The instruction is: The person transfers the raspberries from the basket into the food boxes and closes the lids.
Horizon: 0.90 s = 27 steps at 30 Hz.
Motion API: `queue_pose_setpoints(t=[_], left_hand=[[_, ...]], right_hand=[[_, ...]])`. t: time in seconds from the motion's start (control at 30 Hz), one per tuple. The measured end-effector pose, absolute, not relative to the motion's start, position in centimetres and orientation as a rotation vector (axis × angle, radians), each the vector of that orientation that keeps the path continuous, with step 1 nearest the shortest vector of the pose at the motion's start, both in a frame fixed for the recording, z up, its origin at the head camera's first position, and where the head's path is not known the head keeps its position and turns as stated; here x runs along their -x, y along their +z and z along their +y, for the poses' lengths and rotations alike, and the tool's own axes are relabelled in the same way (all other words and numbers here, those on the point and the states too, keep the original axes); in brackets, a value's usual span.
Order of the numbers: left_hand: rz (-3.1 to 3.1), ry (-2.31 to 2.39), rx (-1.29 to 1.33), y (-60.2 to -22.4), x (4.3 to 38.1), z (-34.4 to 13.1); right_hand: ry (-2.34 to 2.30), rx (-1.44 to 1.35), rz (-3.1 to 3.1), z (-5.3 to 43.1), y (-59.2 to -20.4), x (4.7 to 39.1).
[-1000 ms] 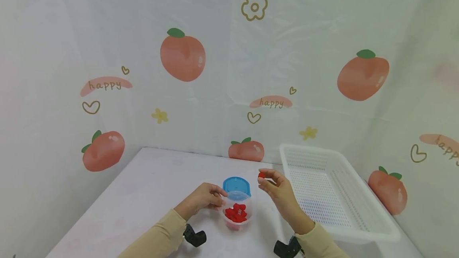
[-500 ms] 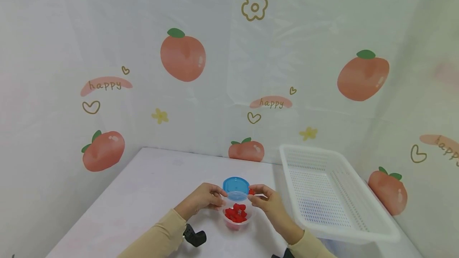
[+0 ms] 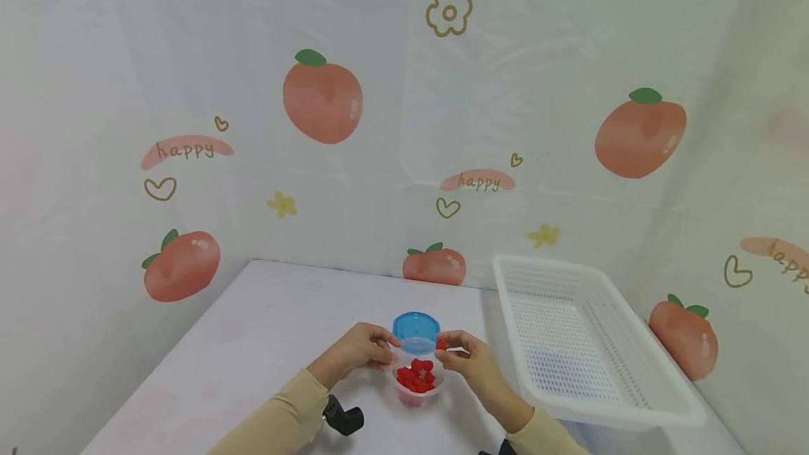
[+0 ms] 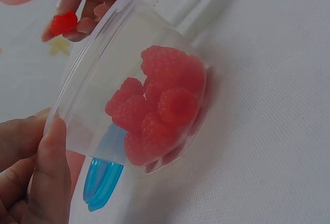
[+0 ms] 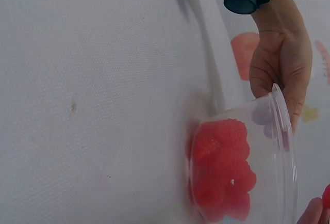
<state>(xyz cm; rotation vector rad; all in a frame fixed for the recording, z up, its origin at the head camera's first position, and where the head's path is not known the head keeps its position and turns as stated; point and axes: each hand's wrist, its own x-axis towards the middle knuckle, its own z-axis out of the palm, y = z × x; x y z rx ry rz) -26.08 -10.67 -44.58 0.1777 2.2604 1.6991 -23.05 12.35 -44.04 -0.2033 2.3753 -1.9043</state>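
Note:
A clear plastic tub [image 4: 98, 87] stands on the white table with several red raspberries [image 4: 160, 105] heaped in its bottom. My left hand [image 3: 359, 351] pinches the tub's rim at its left side, thumb on the near face in the left wrist view. My right hand [image 3: 470, 364] holds a single raspberry [image 4: 64, 24] between thumb and fingertips, up at the right side of the tub's rim. Just behind the tub lies a blue lid [image 3: 415, 326], partly seen through the clear wall. In the right wrist view the held raspberry shows only at the right edge.
A large white perforated plastic basket [image 3: 632, 409] sits to the right of the hands on the table [image 3: 253, 343]. Behind the table hangs a white curtain [image 3: 392, 90] printed with peaches and hearts. A black wrist camera [image 3: 343, 416] is strapped under the left wrist.
My right hand has come left and down with the raspberry, from beside the basket to the tub's rim. The left hand and the tub have stayed in place.

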Motion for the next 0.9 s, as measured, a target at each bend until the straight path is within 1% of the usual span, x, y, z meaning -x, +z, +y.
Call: queue_pose_setpoints(t=[0.33, 0.9], left_hand=[[2.256, 1.702, -0.164, -44.80, 26.26, -10.65], [2.252, 1.701, -0.177, -44.63, 26.21, -10.69]], right_hand=[[-1.815, 0.221, 2.415, 12.32, -44.07, 22.95], [-1.830, 0.271, 2.378, 12.39, -44.01, 23.22]])
